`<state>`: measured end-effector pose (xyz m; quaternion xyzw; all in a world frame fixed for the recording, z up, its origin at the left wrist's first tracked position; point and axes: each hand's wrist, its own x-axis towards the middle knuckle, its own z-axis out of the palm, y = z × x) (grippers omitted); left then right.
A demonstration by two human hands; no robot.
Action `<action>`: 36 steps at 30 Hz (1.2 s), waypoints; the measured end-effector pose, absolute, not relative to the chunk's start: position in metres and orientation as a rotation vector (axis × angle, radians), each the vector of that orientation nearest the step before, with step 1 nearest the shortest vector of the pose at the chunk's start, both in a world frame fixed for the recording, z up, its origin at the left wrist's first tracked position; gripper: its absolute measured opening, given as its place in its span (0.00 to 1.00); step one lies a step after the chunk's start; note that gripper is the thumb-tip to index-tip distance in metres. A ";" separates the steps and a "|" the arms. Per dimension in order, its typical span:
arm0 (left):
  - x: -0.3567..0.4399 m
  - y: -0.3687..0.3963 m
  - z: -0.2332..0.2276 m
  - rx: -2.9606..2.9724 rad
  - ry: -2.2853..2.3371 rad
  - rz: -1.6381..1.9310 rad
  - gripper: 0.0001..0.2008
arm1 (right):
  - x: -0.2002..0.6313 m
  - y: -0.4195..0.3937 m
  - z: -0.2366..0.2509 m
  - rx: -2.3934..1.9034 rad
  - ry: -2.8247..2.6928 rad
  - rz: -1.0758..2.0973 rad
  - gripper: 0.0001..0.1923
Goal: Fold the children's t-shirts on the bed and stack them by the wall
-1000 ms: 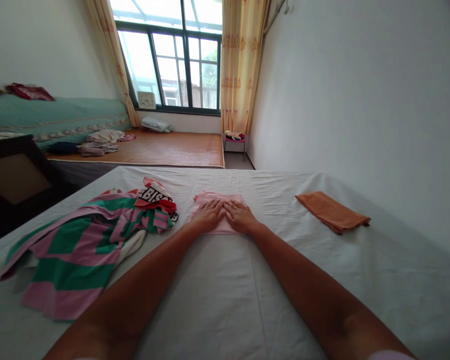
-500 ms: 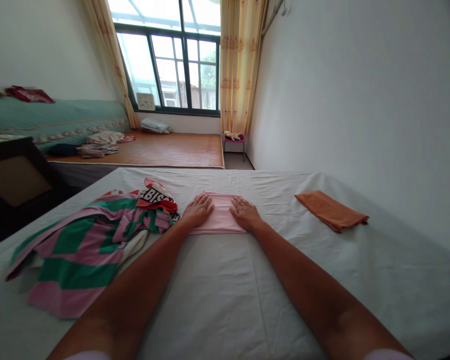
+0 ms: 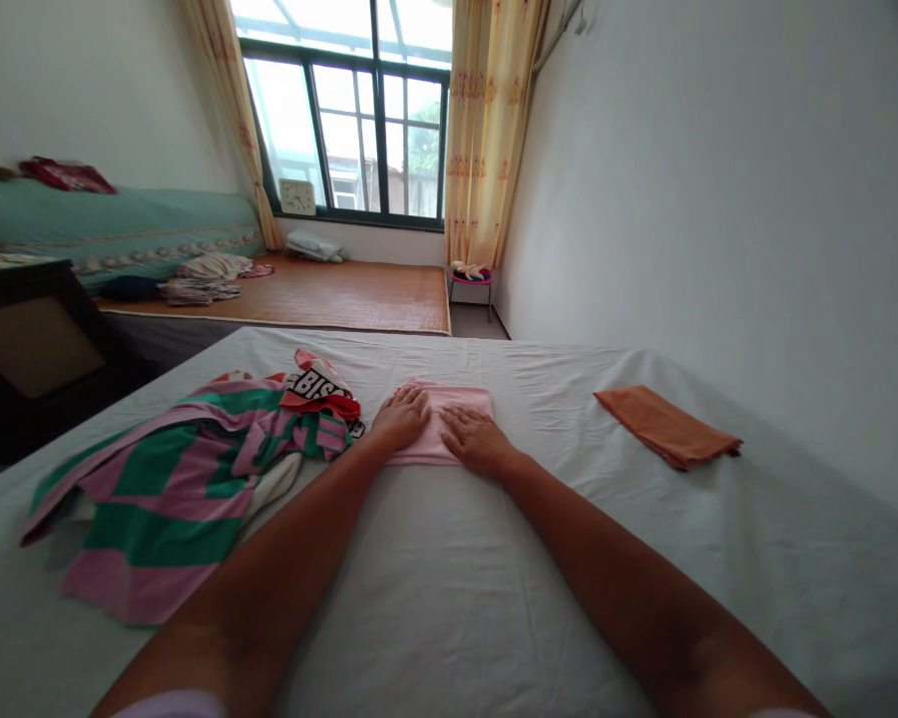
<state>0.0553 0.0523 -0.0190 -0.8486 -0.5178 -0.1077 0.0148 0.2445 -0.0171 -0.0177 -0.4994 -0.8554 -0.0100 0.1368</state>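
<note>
A folded pink cloth (image 3: 470, 399) lies flat on the white bed sheet (image 3: 426, 578) in front of me. My left hand (image 3: 402, 417) rests flat on the cloth's left side, fingers stretched out. On its lower right part lies my right hand (image 3: 479, 439), open and palm down, its fingertips pointing toward the left hand. Left of my hands is a crumpled heap with a green and pink striped garment (image 3: 172, 479). A red piece with printed letters (image 3: 318, 389) sits at the heap's upper right.
A folded orange-brown cloth (image 3: 670, 427) lies to the right on the sheet. Beyond the bed's far edge is a low platform with a brown mat (image 3: 359, 289), with several cloths on its left. A dark cabinet (image 3: 34, 349) stands at left, a white wall (image 3: 718, 199) at right.
My right hand has slid left across the pink cloth, closer to my left hand, baring the cloth's right edge. The left hand stays in place on it. The view has shifted slightly.
</note>
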 end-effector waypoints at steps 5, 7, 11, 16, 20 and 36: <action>0.055 0.055 -0.023 -2.644 -1.590 -0.335 0.25 | 0.258 0.002 -0.020 -1.666 -2.354 0.007 0.29; 0.055 0.055 -0.023 -2.645 -1.601 -0.339 0.25 | 0.269 0.010 -0.020 -1.806 -2.258 0.043 0.29; 0.054 0.050 -0.020 -2.639 -1.648 -0.323 0.25 | 0.282 0.014 -0.019 -1.952 -2.131 0.019 0.28; 0.054 0.047 -0.018 -2.623 -1.627 -0.346 0.24 | 0.258 -0.012 -0.015 -1.609 -2.365 -0.113 0.27; 0.053 0.049 -0.019 -2.634 -1.614 -0.355 0.23 | 0.233 -0.026 -0.011 -1.378 -2.489 0.014 0.26; 0.053 0.055 -0.024 -2.663 -1.621 -0.452 0.23 | 0.272 0.016 -0.030 -1.337 -1.167 0.904 0.38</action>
